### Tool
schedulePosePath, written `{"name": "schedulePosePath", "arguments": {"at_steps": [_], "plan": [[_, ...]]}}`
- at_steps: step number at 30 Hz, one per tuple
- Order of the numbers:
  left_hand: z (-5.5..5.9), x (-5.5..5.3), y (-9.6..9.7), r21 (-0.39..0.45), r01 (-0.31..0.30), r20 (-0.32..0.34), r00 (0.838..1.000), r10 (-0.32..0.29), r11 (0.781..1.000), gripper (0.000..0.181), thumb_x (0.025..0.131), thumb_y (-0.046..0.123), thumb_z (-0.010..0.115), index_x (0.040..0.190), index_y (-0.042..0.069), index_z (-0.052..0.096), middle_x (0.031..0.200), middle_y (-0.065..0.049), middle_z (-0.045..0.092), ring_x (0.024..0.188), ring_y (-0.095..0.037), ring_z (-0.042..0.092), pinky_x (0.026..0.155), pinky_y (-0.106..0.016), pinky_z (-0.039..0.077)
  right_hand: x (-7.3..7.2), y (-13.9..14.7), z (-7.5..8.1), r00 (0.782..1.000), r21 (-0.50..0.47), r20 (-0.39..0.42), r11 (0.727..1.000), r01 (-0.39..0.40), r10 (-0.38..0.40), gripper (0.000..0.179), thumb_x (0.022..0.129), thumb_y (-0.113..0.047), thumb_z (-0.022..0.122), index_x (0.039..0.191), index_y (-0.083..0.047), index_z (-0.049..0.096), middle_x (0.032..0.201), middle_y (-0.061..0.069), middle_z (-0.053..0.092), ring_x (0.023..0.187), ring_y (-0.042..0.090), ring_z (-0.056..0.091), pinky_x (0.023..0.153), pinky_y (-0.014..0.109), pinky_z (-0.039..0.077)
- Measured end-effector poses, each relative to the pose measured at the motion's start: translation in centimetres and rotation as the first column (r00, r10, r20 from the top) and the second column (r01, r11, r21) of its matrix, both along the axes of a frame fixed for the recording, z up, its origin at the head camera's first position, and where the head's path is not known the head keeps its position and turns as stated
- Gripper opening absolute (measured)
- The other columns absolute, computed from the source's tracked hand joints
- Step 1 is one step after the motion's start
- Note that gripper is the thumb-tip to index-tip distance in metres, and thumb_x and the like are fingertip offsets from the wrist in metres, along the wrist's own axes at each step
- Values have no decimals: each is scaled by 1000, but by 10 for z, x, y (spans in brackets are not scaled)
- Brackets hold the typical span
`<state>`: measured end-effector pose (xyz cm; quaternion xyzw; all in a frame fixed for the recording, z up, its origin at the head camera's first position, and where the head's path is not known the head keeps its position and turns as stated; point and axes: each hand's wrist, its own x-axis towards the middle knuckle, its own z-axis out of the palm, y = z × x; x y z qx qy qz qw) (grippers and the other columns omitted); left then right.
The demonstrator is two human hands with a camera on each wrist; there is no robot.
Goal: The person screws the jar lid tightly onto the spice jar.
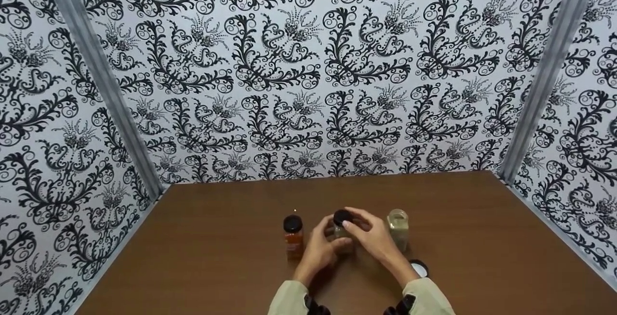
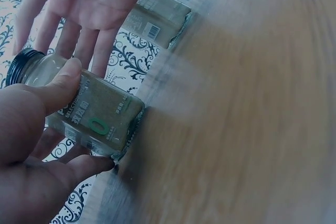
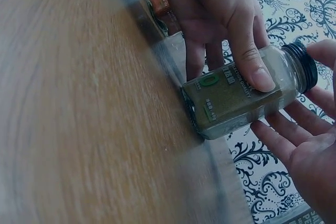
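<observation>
A clear spice jar (image 2: 105,111) of greenish-brown powder, with a printed label and a black screw cap (image 3: 303,66), stands upright on the table between both hands. My left hand (image 1: 319,247) grips its body, thumb along the label and fingers round the far side. My right hand (image 1: 375,234) pinches the black cap between thumb and forefinger, the cap sitting on the jar's neck. In the right wrist view the other fingers of the right hand (image 3: 315,150) reach beside the glass. The head view hides most of the jar behind the hands.
A jar of orange-red spice (image 1: 293,245) with a black cap stands left of the left hand. Right of the right hand is an uncapped jar (image 1: 398,233) of pale powder. A loose black lid (image 1: 419,268), white inside, lies by the right forearm. Patterned walls border the brown table (image 1: 217,257).
</observation>
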<state>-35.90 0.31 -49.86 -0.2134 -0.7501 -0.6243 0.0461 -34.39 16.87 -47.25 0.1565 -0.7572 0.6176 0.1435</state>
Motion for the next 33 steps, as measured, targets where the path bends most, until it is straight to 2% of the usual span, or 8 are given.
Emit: {"name": "schedulePosePath", "arguments": {"at_steps": [4, 10, 18, 25, 33], "plan": [[0, 0, -1, -16, 0, -7, 1000, 0, 1000, 55, 86, 11, 79, 135, 6, 56, 132, -19, 64, 122, -34, 63, 99, -42, 55, 0, 0, 0, 1000, 0, 13, 1000, -6, 6, 36, 93, -14, 71, 127, -3, 65, 125, 20, 68, 117, 34, 66, 94, 20, 53], [-1, -1, 0, -23, 7, -16, 1000, -8, 1000, 55, 87, 11, 78, 135, 3, 54, 133, -20, 62, 121, -34, 63, 100, -40, 55, -1, 0, -1, 1000, -11, 22, 1000, -2, 2, 35, 91, -14, 74, 123, -4, 65, 123, 19, 69, 116, 33, 67, 96, 22, 53], [1, 0, -1, -14, 29, -22, 999, -30, 999, 55, 88, 11, 76, 137, 3, 53, 134, -20, 62, 124, -35, 62, 101, -42, 54, 2, 0, 3, 1000, -23, 17, 1000, 0, 0, 38, 95, -13, 68, 131, -2, 63, 133, 21, 64, 121, 31, 64, 100, 23, 50], [1, 1, -2, 6, 38, -42, 998, -37, 999, 55, 86, 6, 76, 137, 2, 54, 133, -21, 62, 122, -35, 62, 100, -44, 54, 1, 0, 2, 1000, -27, 13, 1000, -2, 3, 34, 92, -13, 72, 125, -4, 66, 123, 19, 69, 114, 31, 67, 96, 24, 53], [0, 0, -2, 8, 43, -46, 998, -42, 999, 55, 87, 6, 76, 137, 2, 54, 133, -21, 63, 121, -34, 63, 100, -42, 55, 1, 0, 0, 1000, -27, 13, 1000, 9, -8, 36, 92, -16, 73, 125, -6, 64, 122, 17, 70, 115, 30, 67, 96, 23, 52]]}}
